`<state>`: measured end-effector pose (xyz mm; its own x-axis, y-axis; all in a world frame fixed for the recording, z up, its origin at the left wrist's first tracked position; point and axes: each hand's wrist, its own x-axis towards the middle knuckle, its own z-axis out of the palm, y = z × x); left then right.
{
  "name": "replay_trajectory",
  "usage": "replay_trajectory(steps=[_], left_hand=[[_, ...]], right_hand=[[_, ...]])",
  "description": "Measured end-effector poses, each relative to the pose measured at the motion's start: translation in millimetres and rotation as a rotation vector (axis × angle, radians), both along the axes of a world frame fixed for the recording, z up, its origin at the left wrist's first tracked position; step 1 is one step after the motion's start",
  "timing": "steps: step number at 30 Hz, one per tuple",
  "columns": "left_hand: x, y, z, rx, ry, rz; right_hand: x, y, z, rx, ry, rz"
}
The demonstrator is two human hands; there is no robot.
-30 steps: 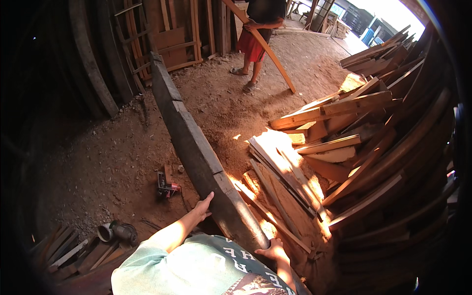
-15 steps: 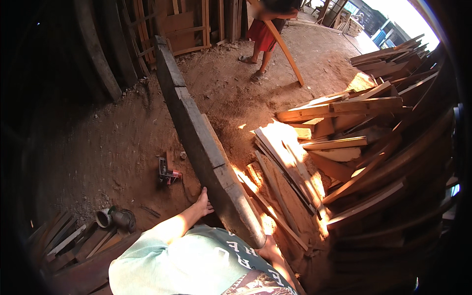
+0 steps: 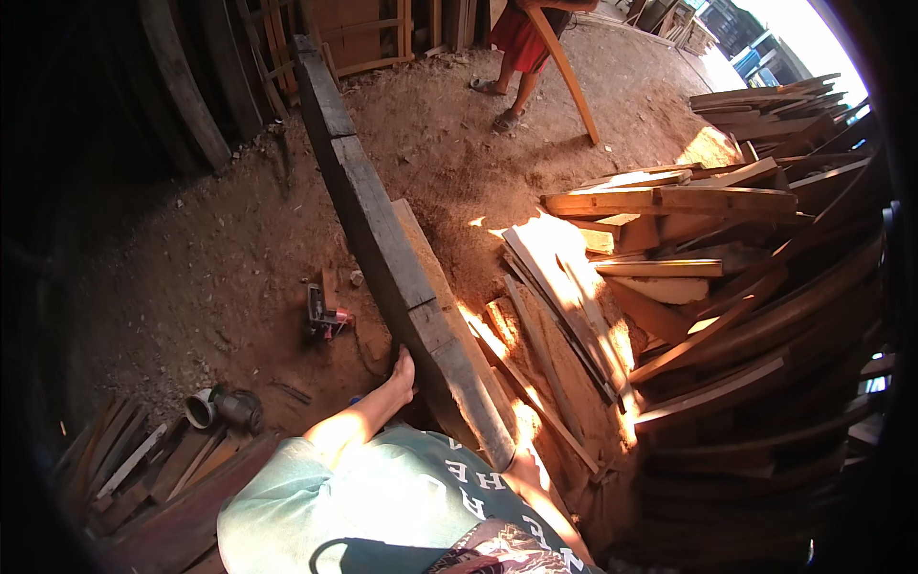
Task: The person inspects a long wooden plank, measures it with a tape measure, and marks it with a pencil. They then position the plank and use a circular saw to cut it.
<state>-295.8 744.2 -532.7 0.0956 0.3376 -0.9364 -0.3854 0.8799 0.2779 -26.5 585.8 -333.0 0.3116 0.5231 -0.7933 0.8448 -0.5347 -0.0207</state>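
A long, dark, weathered timber beam (image 3: pixel 368 220) runs diagonally away from me toward the back left, with a lighter wooden strip (image 3: pixel 440 268) along its right side. My left hand (image 3: pixel 402 378) holds the beam's left side near its middle-lower section, fingers partly hidden behind it. My right hand (image 3: pixel 521 471) grips the near end, partly in glare. A red and black power tool (image 3: pixel 328 314) lies on the dirt left of the beam.
A person (image 3: pixel 516 67) in red shorts stands at the back holding an upright plank (image 3: pixel 564 86). Lumber heaps (image 3: pixel 669 201) fill the right. Panels (image 3: pixel 363 38) lean at the back left. A pipe fitting (image 3: pixel 237 411) and scrap boards (image 3: pixel 129 450) lie lower left.
The beam and both my hands have shifted upward in the picture, as have the surroundings. More of the light strip beside the beam shows. The other person's upper body has left the view.
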Motion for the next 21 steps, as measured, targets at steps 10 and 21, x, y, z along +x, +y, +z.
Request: replay_trajectory(steps=[10,21], left_hand=[[-58,115,50,0.33,-0.179,-0.057],[-68,76,44,0.224,0.054,-0.123]], right_hand=[[-46,49,-23,0.129,-0.127,0.103],[-47,41,-36,0.389,-0.143,0.053]])
